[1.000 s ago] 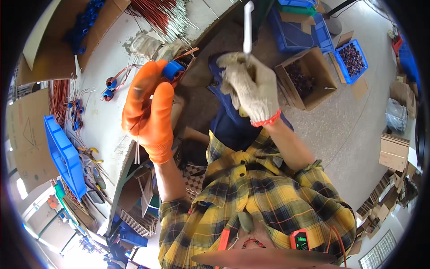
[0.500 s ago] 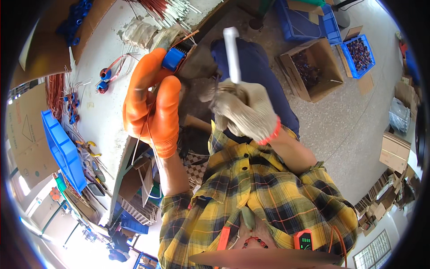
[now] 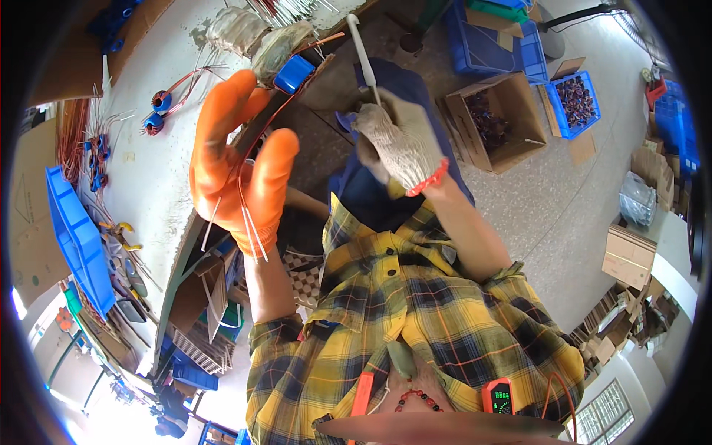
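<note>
At the left of the frame, a blue tray (image 3: pixel 80 241) stands tilted on the bench (image 3: pixel 167 178), with hand tools just beside it. Upper left: two small blue coils (image 3: pixel 156 111) wound with copper-coloured wire, loose ends spread about them.

Left of centre, the left hand (image 3: pixel 241 163), orange glove, palm up, thumb and fingers wide apart. Copper wire (image 3: pixel 277 116) crosses the gap and its pale ends (image 3: pixel 251 228) hang over the heel of the palm; cannot tell whether the lower fingers pinch it.

Upper middle, at the bench edge: the blue ring (image 3: pixel 294 74), just beside the left fingertips, near a grey wrapped lump (image 3: pixel 278 53). The wire leads from it toward the left palm.

Right of that, the right hand (image 3: pixel 406 141), pale knit glove, is closed around a white rod (image 3: pixel 362 55), bent tip upward, well apart from the ring.

Judgement on handling: steady the ring against the edge, keep the wire ends separate and untwisted, draw evenly so each turn lies flat beside its neighbour, and keep the bent tip off the wire's coating.
</note>
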{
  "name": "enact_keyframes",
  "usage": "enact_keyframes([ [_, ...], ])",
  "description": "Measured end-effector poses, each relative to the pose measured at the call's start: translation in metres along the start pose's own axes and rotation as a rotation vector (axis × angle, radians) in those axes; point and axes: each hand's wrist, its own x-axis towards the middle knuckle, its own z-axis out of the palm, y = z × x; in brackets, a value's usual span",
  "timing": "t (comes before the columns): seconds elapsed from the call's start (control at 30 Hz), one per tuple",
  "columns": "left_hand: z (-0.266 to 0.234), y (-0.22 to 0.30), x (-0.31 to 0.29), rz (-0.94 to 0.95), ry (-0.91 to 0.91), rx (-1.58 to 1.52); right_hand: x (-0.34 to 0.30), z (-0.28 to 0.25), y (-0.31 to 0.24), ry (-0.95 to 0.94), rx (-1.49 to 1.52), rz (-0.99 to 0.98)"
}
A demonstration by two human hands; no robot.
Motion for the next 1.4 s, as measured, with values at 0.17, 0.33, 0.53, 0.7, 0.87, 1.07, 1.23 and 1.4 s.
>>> enact_keyframes([
  [0.17,-0.018,0.020,0.024,0.469,-0.179,0.584,-0.011,0.006,0.005,-0.119,0.621,0.349],
  [0.33,-0.023,0.011,0.046,0.371,-0.154,0.362,-0.013,-0.010,0.004,-0.127,0.451,0.263],
  [0.53,-0.018,-0.023,-0.004,0.265,0.136,0.294,-0.045,-0.030,-0.032,-0.042,0.054,0.174],
  [0.7,-0.017,-0.030,-0.010,0.206,0.179,0.046,-0.060,-0.040,-0.055,-0.027,-0.612,-0.026],
  [0.87,-0.013,-0.024,0.002,0.395,0.008,0.226,-0.053,-0.040,-0.055,-0.074,-0.627,-0.061],
  [1.07,0.001,-0.031,-0.014,0.377,0.129,0.266,-0.056,-0.040,-0.069,-0.094,-0.664,0.061],
  [1.23,0.009,-0.021,0.040,0.308,0.147,-0.033,-0.047,-0.022,-0.099,-0.020,-0.906,-0.137],
  [1.4,0.015,-0.011,0.097,-0.088,-0.237,-0.077,-0.033,-0.003,-0.116,-0.012,-1.334,-0.329],
])
